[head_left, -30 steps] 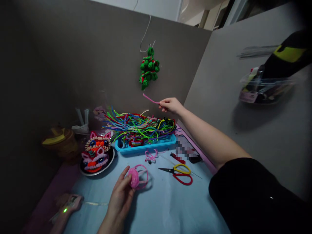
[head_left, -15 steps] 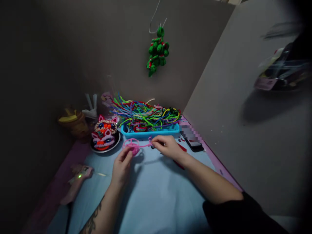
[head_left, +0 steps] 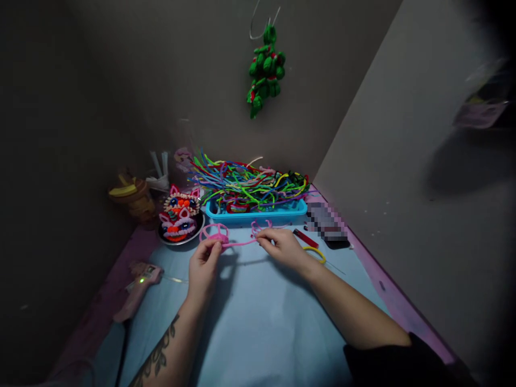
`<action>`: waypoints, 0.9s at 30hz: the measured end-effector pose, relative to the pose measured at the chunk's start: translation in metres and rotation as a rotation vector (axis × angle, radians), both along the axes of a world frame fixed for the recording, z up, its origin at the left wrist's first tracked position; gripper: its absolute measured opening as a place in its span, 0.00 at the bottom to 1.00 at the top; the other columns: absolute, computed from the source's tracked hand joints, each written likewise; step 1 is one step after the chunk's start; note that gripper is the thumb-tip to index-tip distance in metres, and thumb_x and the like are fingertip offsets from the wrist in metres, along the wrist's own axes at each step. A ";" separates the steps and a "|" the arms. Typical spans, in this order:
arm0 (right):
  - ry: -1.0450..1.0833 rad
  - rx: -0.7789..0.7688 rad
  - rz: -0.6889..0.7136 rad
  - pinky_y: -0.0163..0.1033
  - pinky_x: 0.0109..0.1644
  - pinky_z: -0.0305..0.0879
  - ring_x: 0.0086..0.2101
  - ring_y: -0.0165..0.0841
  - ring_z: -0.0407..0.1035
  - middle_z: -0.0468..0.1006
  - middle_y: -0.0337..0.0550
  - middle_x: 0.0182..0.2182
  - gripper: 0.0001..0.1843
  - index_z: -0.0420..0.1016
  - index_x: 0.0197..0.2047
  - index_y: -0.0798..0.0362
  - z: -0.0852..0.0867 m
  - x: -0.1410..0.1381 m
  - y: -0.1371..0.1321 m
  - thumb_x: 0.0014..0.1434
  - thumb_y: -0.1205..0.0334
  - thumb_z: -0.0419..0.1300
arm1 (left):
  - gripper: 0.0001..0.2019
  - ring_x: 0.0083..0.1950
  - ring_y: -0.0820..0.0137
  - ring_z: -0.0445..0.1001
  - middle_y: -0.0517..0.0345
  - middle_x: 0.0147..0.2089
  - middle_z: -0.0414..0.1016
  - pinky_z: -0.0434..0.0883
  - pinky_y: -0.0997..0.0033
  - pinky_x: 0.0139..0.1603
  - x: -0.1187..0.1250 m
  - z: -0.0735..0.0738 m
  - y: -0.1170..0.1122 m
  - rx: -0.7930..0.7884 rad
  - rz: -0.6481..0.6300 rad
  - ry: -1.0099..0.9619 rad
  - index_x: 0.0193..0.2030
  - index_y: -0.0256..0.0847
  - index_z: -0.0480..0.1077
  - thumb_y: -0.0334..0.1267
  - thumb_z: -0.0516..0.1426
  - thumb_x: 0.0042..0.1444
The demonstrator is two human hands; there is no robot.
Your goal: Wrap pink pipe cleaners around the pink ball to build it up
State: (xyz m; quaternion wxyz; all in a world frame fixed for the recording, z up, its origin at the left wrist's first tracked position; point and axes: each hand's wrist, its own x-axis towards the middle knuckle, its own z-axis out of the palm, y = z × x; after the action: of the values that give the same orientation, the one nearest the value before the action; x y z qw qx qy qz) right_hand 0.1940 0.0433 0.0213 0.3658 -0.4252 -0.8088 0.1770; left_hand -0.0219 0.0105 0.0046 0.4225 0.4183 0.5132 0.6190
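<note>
Over the cloth-draped pale blue counter [head_left: 262,317], in front of the long bright-blue plastic tray [head_left: 258,217], the right hand [head_left: 282,248] has dropped from its raised reach to near the left hand [head_left: 202,266]. The left's grip pinches the round openwork pink fuzzy-wire frame [head_left: 220,236] there; the right's grip is closed on one end of the thin pink fuzzy stem [head_left: 241,244], now stretched between them, so both hands seem engaged on one piece.

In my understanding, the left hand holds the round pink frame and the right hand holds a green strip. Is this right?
One detail is wrong: the strip is pink, not green, as the head view shows. The left hand does hold the round pink frame, the right hand that strip.
</note>
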 end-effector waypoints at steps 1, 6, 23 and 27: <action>-0.007 0.008 -0.007 0.34 0.38 0.65 0.32 0.31 0.74 0.81 0.40 0.31 0.07 0.76 0.35 0.52 -0.001 0.000 0.001 0.59 0.66 0.56 | 0.09 0.36 0.70 0.70 0.56 0.31 0.75 0.67 0.72 0.41 0.000 0.000 0.000 -0.005 -0.005 0.014 0.31 0.39 0.76 0.43 0.63 0.48; -0.197 0.118 -0.035 0.43 0.47 0.63 0.40 0.37 0.72 0.81 0.45 0.37 0.09 0.76 0.42 0.52 -0.005 -0.012 -0.006 0.58 0.66 0.58 | 0.10 0.35 0.70 0.69 0.56 0.31 0.74 0.66 0.73 0.40 0.007 -0.001 -0.003 -0.026 -0.031 0.026 0.30 0.38 0.75 0.43 0.63 0.49; -0.373 0.493 -0.013 0.40 0.36 0.54 0.31 0.33 0.66 0.78 0.43 0.28 0.09 0.75 0.38 0.53 -0.005 -0.033 -0.031 0.64 0.65 0.52 | 0.11 0.30 0.69 0.66 0.58 0.24 0.71 0.65 0.70 0.36 0.025 0.005 -0.012 -0.153 -0.218 0.031 0.23 0.38 0.73 0.44 0.64 0.43; -0.373 0.519 -0.023 0.41 0.35 0.53 0.31 0.33 0.66 0.79 0.42 0.29 0.10 0.75 0.37 0.53 -0.007 -0.034 -0.032 0.64 0.66 0.52 | 0.10 0.29 0.70 0.65 0.58 0.24 0.70 0.64 0.71 0.36 0.025 0.005 -0.013 -0.160 -0.251 0.020 0.22 0.38 0.72 0.42 0.62 0.44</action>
State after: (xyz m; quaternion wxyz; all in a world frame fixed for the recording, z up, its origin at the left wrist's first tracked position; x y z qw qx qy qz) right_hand 0.1598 0.0113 0.0145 0.3096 -0.3521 -0.8751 -0.1202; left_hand 0.0035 -0.0023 0.0096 0.5236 0.4502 0.5087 0.5143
